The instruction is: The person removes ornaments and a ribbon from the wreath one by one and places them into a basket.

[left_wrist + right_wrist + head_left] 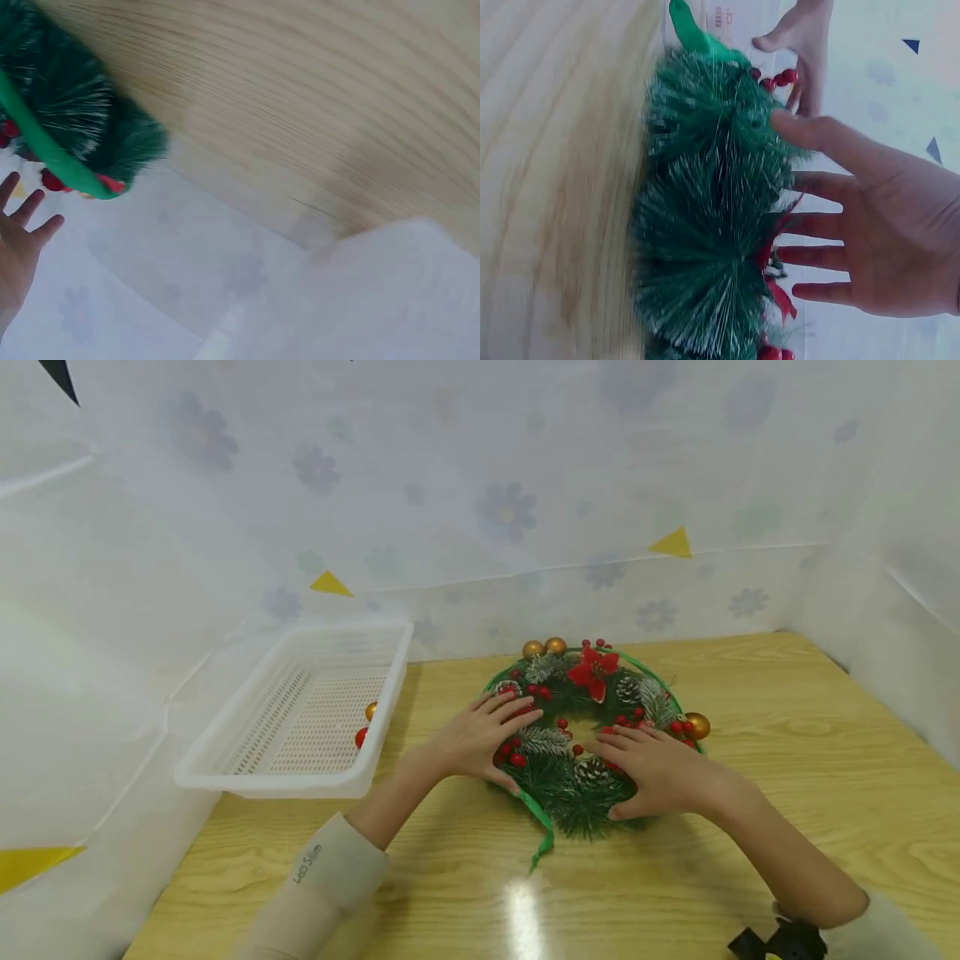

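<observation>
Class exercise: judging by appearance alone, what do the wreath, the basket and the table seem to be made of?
Wreath: likely plastic needles, bristly and white-tipped, with glossy red berries.
Basket: white plastic, judging by its moulded perforated walls.
Table: wood or wood-look laminate; grain pattern, shiny finish with a light reflection.

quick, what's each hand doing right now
Left hand: open, fingers straight, resting on the wreath.
Right hand: open, fingers spread flat on the wreath.
</observation>
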Available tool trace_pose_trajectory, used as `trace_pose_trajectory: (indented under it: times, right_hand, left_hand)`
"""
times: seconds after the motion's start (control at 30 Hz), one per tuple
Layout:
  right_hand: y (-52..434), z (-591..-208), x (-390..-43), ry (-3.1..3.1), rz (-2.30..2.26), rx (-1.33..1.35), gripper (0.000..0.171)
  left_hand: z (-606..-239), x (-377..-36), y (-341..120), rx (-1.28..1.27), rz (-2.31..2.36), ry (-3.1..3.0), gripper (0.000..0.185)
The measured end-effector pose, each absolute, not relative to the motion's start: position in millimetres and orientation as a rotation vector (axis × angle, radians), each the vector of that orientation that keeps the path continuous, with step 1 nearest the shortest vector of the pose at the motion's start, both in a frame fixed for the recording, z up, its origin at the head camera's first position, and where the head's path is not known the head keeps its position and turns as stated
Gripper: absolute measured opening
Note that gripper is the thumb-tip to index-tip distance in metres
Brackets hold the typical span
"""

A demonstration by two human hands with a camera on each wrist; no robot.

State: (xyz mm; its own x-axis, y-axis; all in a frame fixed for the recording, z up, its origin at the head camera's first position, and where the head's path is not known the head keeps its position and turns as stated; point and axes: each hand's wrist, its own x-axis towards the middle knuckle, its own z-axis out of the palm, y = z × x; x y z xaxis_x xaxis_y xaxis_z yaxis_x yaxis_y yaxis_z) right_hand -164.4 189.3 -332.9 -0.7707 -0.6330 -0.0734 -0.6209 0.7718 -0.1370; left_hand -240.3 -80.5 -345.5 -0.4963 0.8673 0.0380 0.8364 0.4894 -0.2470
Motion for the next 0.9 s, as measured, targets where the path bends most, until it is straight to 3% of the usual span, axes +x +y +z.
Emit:
trace_pose_trajectory:
  times: [0.2,0.5,0.9]
  right_hand:
    - [162.1,-345.2,-154.1,2.958,-0.068,-0.980,0.086]
    - [154.7,-360.4,-150.8,3.110,0.054,-0.922,0.076]
    - [197.3,-361.1,-161.8,3.136,-0.003,-1.000,0.069]
  left_hand:
    - [-354.5,-252.3,-87.2,-1.542,0.404,-2.601,0.111]
    - [-361.9,-248.4,-82.3,-1.617,0.379,-2.576,0.094]
    - [-368.5,-200.1,-37.5,-1.168,0.527,-2.567,0.093]
